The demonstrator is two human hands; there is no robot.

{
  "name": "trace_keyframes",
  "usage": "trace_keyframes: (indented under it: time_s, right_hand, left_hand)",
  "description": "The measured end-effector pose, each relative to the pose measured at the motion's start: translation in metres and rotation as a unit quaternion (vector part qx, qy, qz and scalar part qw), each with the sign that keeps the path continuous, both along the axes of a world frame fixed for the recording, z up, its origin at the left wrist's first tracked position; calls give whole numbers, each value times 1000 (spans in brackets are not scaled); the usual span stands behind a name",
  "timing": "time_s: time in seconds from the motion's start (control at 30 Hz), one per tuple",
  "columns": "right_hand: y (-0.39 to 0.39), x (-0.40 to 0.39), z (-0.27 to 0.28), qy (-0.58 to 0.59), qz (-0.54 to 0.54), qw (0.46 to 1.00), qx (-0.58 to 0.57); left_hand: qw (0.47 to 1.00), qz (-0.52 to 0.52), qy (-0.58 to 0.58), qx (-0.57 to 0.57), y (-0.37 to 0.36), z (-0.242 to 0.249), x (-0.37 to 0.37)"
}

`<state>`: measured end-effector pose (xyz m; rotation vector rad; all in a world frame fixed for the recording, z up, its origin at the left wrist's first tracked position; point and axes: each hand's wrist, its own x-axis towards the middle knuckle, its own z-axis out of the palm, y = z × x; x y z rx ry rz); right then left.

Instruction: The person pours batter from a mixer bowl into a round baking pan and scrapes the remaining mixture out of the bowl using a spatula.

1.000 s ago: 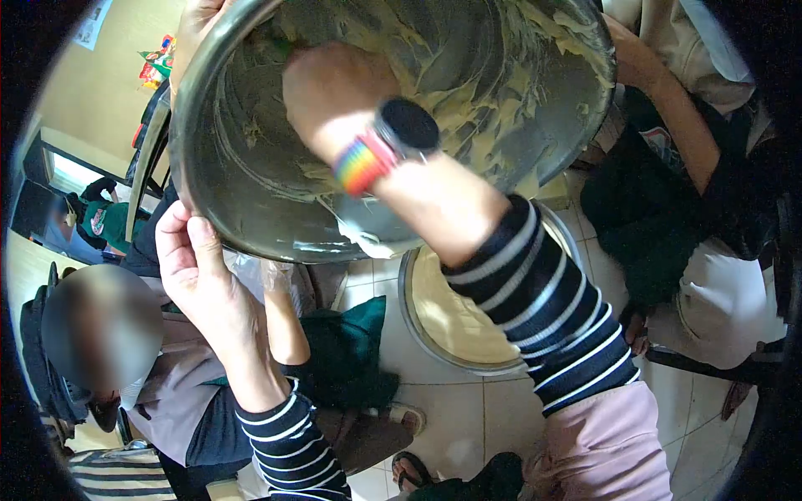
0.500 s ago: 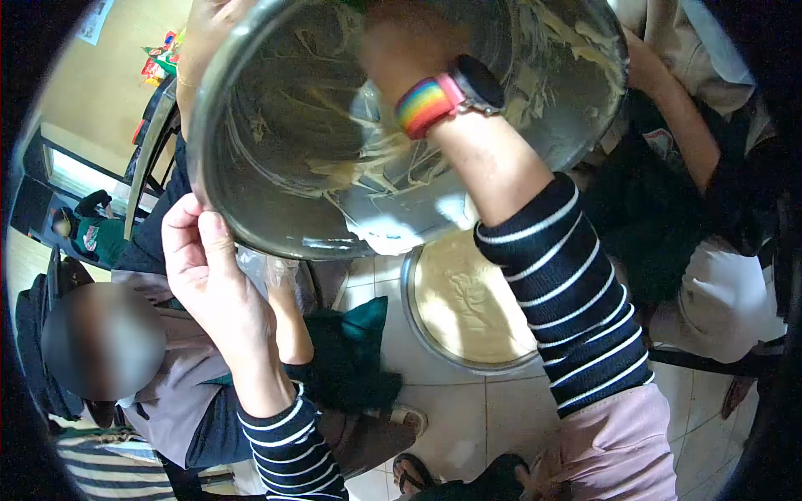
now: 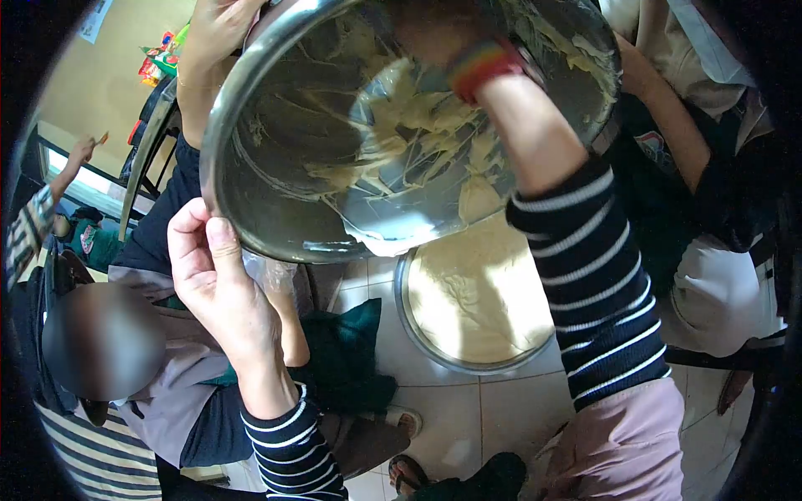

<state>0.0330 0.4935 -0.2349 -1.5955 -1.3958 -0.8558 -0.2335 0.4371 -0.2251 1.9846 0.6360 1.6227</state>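
Note:
A large metal bowl point(image 3: 280, 179) is tilted at the top of the view with its mouth facing me. Smears of pale, creamy batter point(image 3: 405, 134) coat its inner wall, and some hangs over the lower lip. My left hand point(image 3: 221, 288) pinches the rim at the lower left, thumb toward me. Deep inside the bowl is my right hand point(image 3: 430, 33), blurred and shaded; its fingers, and anything in them, cannot be made out. Below, on the floor, a round metal pan point(image 3: 408, 327) is filled with smooth pale batter point(image 3: 459, 305).
Another person's hand point(image 3: 221, 29) is at the bowl's upper left edge. A person's forearm point(image 3: 664, 117) reaches toward its right side. Someone in a grey-brown top point(image 3: 171, 367) sits at left. A chair point(image 3: 150, 159) stands beyond, on the tiled floor point(image 3: 439, 426).
My right hand has moved right and up inside the bowl, uncovering more smeared batter. The bowl has shifted slightly. My left hand keeps its hold. A raised arm now shows at far left.

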Motion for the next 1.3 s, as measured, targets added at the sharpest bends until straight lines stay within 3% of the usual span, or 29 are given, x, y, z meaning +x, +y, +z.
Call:
trace_keyframes:
  time_s: [0.07,0.17,0.3,0.53,0.67,0.83,0.9,0.97,1.0,1.07,1.13,1.17,1.23,1.27,1.3]
  right_hand:
    - [21,-4,3,-14,-14,1000,-19]
    - [49,-3,-34,30,-23,986,-159]
    - [29,-10,-60,44,-11,955,-294]
    - [4,18,2,15,-35,993,-114]
    - [49,27,-47,57,-65,966,-244]
    - [33,1,-83,55,-17,931,-362]
    - [5,2,-68,29,-39,945,-325]
    - [-31,3,-48,-56,-54,980,-184]
    - [-31,13,-48,-59,-54,979,-185]
    - [-23,42,-47,139,-121,948,-260]
    - [10,68,-89,100,-157,937,-297]
    - [32,84,-125,37,-80,953,-291]
    - [35,60,-128,62,-22,949,-309]
    - [33,37,-131,147,-42,930,-334]
    - [24,17,-126,146,-43,930,-334]
  left_hand:
    - [1000,7,-10,4,-1,0,-1]
    - [999,3,-28,-23,-7,2,1]
    - [999,6,-21,-27,0,-1,-5]
    - [999,13,-38,-27,-2,-5,-6]
    - [999,9,-33,-24,-3,-2,-6]
    - [999,11,-39,-23,0,-2,-7]
    - [999,18,-29,-18,2,-4,-8]
    - [999,20,-26,-7,2,-5,-10]
    - [1000,18,-18,7,1,-6,-10]
    - [999,8,-31,-7,0,-9,-8]
    - [999,-4,-49,-18,-1,-9,-7]
    - [998,-9,-57,-29,-2,-9,-6]
    - [997,-19,-69,-32,1,-9,-5]
    - [997,-18,-68,-32,2,-9,-6]
    - [997,-17,-64,-30,3,-9,-6]
